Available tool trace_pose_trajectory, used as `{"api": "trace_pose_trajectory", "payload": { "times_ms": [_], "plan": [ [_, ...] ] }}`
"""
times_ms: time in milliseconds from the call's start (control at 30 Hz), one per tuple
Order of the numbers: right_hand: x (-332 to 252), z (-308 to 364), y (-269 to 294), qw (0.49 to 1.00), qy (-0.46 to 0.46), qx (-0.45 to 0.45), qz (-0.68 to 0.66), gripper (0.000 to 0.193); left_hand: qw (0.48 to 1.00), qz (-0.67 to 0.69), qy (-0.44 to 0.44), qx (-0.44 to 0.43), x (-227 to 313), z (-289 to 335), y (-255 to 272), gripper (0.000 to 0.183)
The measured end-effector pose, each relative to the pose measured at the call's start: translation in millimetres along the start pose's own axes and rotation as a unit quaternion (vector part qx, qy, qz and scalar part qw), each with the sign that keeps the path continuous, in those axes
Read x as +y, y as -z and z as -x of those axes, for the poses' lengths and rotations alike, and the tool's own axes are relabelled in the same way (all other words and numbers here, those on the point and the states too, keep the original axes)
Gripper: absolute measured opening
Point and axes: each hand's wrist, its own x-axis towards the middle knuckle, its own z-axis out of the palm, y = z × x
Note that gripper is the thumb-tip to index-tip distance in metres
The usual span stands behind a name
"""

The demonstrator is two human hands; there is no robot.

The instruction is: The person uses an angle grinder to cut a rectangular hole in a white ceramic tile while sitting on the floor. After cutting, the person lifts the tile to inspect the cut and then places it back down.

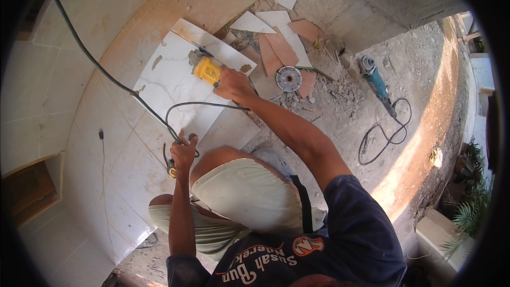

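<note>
One outstretched right hand, clenched around a yellow-bodied power cutter upon a white, grey-veined tile; left hand, held closer in, grasping a dark flexible cable. Surroundings: dusty grey floor strewn with broken pink and white tiles; pale tiled wall at left.

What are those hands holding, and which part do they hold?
The right hand grips the yellow power tool by its near end. The left hand holds the dark cable by its lower stretch.
</note>
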Motion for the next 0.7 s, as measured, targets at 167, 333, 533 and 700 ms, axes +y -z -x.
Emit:
{"api": "trace_pose_trajectory", "payload": {
  "times_ms": [167,333,533,700],
  "plan": [
    [-1,6,3,1.0,-0.011,-0.003,-0.003,0.058,1.0,0.002,-0.017,0.006,-1,1,0,0.068],
    [3,9,-1,1.0,-0.006,0.005,-0.006,0.058,1.0,-0.006,-0.015,0.005,-1,-1,0,0.068],
    [6,13,0,1.0,-0.014,-0.003,-0.005,0.057,1.0,-0.01,-0.008,-0.001,2,1,-1,0.069],
    [7,16,1,1.0,-0.017,-0.005,0.0,0.057,1.0,0.004,-0.01,-0.004,0,1,-1,0.068]
  ]
}}
